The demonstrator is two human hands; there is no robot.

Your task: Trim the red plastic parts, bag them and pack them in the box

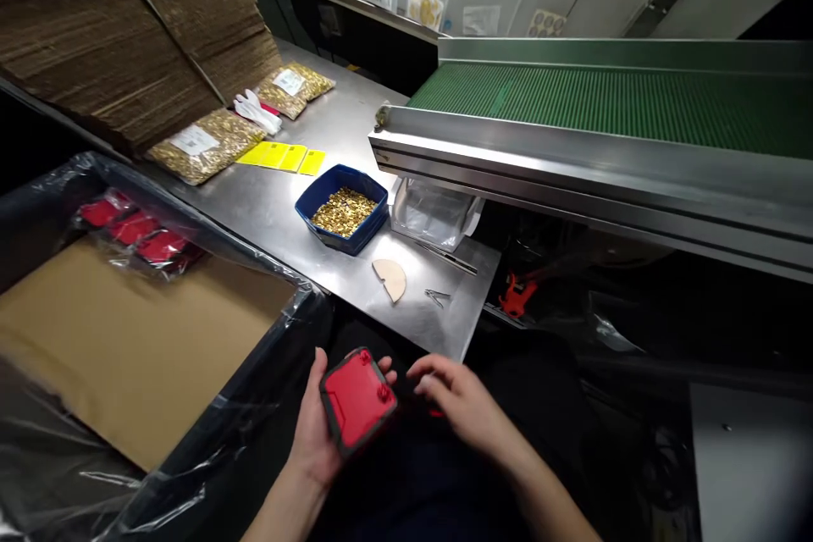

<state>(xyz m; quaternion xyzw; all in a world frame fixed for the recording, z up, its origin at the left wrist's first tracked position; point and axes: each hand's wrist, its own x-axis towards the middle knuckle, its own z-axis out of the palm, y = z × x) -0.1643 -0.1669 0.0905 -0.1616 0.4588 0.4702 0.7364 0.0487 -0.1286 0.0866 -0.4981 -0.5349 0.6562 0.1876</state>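
Note:
A flat red plastic part with a black rim rests in my left hand, whose thumb and fingers grip its edges. Two small red knobs stand out on its face along the right side. Just right of it hovers my right hand, fingers loosely bent and a little apart, with nothing visible between them. A bit of red shows beneath this hand; what it belongs to is hidden. On the metal table ahead lie a half-round wooden piece, small metal nail clippers and a blue bin of small brass-coloured pieces.
Left is a lined box with bagged red parts. Bags of brass pieces, yellow cards, white gloves and stacked cardboard lie behind. A green conveyor overhangs the right; a clear-bag tray sits below it.

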